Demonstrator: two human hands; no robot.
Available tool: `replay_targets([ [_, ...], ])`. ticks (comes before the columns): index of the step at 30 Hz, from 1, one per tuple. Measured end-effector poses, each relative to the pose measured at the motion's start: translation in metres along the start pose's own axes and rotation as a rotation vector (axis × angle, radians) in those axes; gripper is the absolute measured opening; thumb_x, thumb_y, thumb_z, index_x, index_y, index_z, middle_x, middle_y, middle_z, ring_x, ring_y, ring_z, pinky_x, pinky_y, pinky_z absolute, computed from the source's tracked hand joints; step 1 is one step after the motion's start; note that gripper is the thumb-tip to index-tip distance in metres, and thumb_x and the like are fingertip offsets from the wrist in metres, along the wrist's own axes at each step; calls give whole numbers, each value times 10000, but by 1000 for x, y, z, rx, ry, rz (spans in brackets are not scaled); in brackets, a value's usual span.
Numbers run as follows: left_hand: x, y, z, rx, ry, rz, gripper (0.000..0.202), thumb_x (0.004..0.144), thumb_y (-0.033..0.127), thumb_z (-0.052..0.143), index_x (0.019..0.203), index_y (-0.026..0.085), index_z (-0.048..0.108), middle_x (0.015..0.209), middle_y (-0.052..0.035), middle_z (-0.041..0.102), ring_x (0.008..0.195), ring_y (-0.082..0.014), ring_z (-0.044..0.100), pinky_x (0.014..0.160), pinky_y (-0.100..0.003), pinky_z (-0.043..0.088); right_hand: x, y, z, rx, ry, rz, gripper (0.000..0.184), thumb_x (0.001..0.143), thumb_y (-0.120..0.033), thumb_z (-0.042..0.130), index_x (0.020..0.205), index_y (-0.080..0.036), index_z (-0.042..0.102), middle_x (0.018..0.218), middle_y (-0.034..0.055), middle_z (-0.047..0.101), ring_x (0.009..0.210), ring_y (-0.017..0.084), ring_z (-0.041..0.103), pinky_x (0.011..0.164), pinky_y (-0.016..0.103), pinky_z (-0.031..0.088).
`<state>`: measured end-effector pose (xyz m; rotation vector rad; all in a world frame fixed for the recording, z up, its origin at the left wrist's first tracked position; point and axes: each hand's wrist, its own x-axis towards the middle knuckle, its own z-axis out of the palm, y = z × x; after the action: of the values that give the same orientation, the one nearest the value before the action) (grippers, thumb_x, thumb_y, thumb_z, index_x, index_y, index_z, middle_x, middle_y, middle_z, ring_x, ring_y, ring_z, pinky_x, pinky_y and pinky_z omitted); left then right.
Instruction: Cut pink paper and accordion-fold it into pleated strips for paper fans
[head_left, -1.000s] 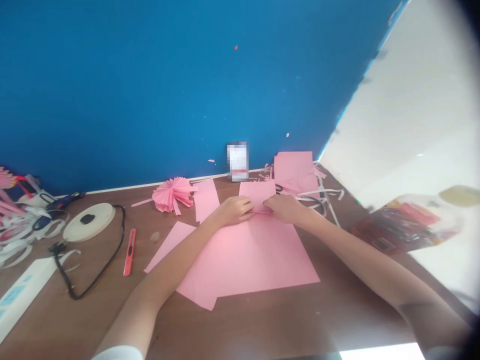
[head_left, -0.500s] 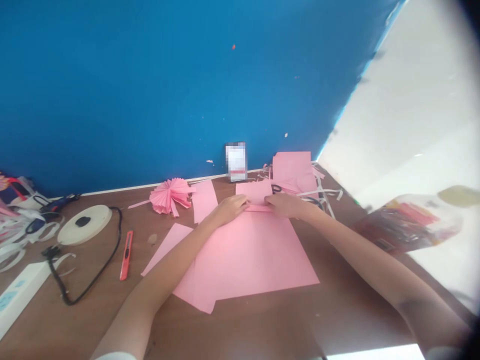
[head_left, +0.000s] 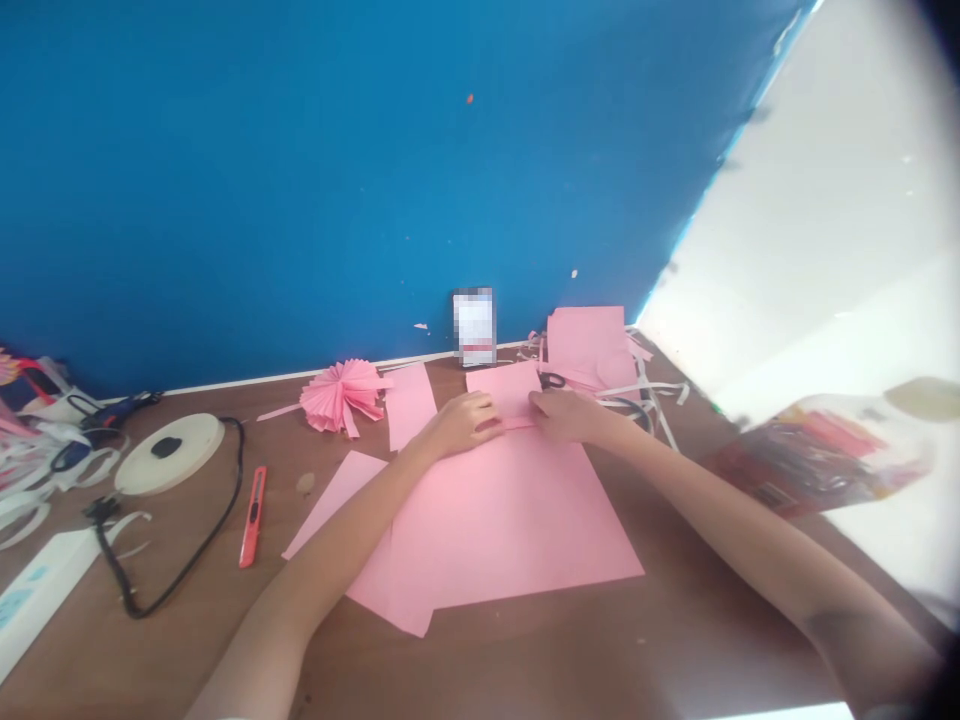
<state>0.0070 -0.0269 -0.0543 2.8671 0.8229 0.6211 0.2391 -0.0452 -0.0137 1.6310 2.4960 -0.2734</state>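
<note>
A small pink paper with a narrow fold along its near edge lies over larger pink sheets. My left hand is closed on the left end of that folded edge, fingers curled. At the right end, my right hand pinches the same paper, its fingertips partly hidden. Black scissor handles show just behind my right hand. Left of the hands is a pleated pink paper rosette, beside another pink piece.
A red utility knife, a round pale disc, a black cable and a white power strip lie on the left. A phone leans on the blue wall. Paper strips and a plastic bag are at right.
My left hand has shifted slightly right along the folded edge, its fingers more curled. The small paper has turned slightly. My right hand stays at its end.
</note>
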Motion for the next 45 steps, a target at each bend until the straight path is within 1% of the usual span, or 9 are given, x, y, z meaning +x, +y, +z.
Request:
replay_targets([
  [5, 0, 1, 0, 43, 4, 19, 353, 978, 430, 418, 929, 175, 656, 861, -64, 603, 857, -176, 555, 756, -299, 426, -4, -7, 2, -95, 118, -38, 326, 896, -419, 517, 1073, -152, 582, 1095, 171, 593, 1066, 313, 555, 763, 336, 421],
  [11, 1, 4, -1, 58, 6, 24, 305, 981, 368, 415, 955, 183, 657, 853, -62, 590, 837, -174, 551, 746, -295, 423, 0, -5, 2, -170, 121, -165, 187, 894, -222, 513, 1030, -142, 614, 1033, 144, 639, 978, 251, 599, 771, 305, 414],
  [16, 0, 6, -3, 21, -2, 15, 228, 944, 305, 449, 980, 190, 643, 896, -75, 591, 869, -191, 563, 746, -300, 440, 3, -3, 4, -267, 139, -261, 199, 880, -126, 487, 1036, -135, 609, 934, 116, 673, 866, 231, 634, 707, 294, 389],
  [22, 0, 5, -2, -19, -8, -16, 169, 907, 255, 481, 988, 192, 615, 921, -69, 598, 907, -194, 561, 776, -301, 454, 2, -4, 0, -228, 154, -310, 180, 894, -246, 535, 1004, -154, 644, 978, 123, 656, 929, 239, 611, 719, 289, 383],
  [26, 0, 5, -2, -32, -19, -17, 176, 883, 230, 507, 1034, 197, 593, 955, -60, 607, 926, -192, 561, 799, -302, 457, 5, -6, 1, -235, 144, -311, 168, 880, -129, 491, 946, -144, 645, 963, 119, 654, 907, 224, 613, 707, 282, 368],
  [31, 1, 6, -4, -52, -9, -32, 233, 849, 228, 539, 1076, 189, 567, 1020, -72, 616, 937, -205, 572, 798, -318, 464, 3, -9, 1, -236, 160, -299, 271, 881, -123, 479, 1144, -144, 541, 954, 105, 672, 871, 215, 630, 699, 277, 343],
  [37, 1, 6, -4, -57, -17, -11, 173, 853, 215, 530, 999, 195, 621, 1003, -61, 615, 924, -188, 570, 784, -299, 461, 5, -7, -2, -79, 144, -317, 298, 941, -449, 448, 976, -179, 567, 928, 92, 676, 829, 211, 623, 660, 270, 331],
  [42, 1, 6, -4, -61, -14, -13, 198, 850, 222, 538, 1023, 195, 631, 982, -68, 621, 928, -196, 570, 796, -309, 463, 9, 6, -5, 259, -3, -290, 316, 937, -462, 422, 947, -193, 588, 906, 55, 677, 779, 175, 603, 632, 249, 352],
  [45, 0, 5, -4, -64, -13, -10, 218, 854, 215, 523, 1042, 197, 630, 985, -71, 620, 932, -201, 571, 800, -313, 464, 12, 13, -4, 406, -54, -303, 261, 922, -385, 426, 948, -193, 601, 893, 40, 669, 783, 165, 594, 637, 240, 370],
])
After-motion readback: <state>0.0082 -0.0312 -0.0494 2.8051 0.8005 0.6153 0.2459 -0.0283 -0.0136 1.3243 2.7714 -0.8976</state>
